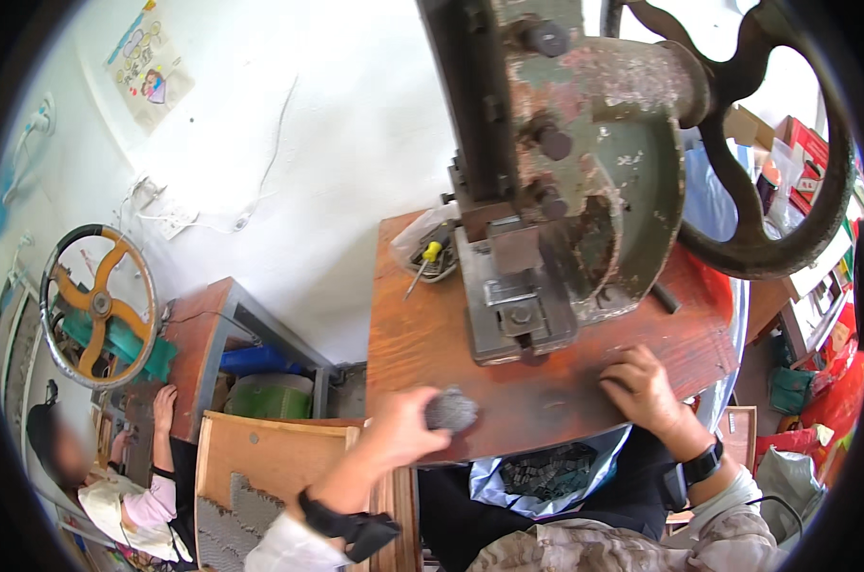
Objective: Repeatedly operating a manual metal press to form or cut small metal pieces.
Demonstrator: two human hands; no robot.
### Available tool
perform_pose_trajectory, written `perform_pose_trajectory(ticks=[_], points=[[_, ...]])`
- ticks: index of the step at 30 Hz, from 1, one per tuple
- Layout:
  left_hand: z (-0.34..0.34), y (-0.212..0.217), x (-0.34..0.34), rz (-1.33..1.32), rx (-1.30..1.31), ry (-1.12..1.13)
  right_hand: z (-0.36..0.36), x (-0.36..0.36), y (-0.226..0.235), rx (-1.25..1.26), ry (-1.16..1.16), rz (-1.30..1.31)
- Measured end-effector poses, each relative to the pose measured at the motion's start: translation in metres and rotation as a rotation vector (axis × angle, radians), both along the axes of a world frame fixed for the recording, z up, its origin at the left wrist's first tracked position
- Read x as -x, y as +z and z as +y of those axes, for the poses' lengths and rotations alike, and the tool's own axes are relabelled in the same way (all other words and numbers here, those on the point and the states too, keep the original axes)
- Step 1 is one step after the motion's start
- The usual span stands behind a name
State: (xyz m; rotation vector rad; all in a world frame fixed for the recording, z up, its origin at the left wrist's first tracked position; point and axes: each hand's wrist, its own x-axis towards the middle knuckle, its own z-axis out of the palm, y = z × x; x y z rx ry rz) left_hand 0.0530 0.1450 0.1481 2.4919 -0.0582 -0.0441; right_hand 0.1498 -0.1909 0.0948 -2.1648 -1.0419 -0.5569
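Note:
At the near left edge of a reddish-brown work table (422, 343), my left hand (403, 431) is closed around a grey clump of small metal-looking pieces (452, 410); their exact kind is too small to make out. My right hand (642, 389) rests on the table's near right part, fingers loosely bent and apart, with nothing visible in them. Between and beyond my hands stands a worn green hand press (632, 181) with a metal die block (520, 305) at its base. Below the table edge, a white bag (489, 491) holds many small grey pieces (551, 472).
A tub with a yellow-handled screwdriver (430, 254) stands left of the press. The press's large handwheel (813, 238) juts out at right. A wooden box (279, 440) with grey pieces is at lower left. Another person (132, 500) sits by a second wheel (100, 304).

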Motion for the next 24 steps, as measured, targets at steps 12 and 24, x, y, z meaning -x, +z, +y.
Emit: perform_pose_trajectory(ticks=[12,24], points=[[-0.072,-0.060,-0.016,-0.412,0.052,-0.054,0.086,0.007,-0.012,0.530,0.075,0.185],[-0.052,-0.059,-0.013,-0.312,0.102,-0.053,0.089,-0.003,-0.012,0.151,0.290,0.339]])
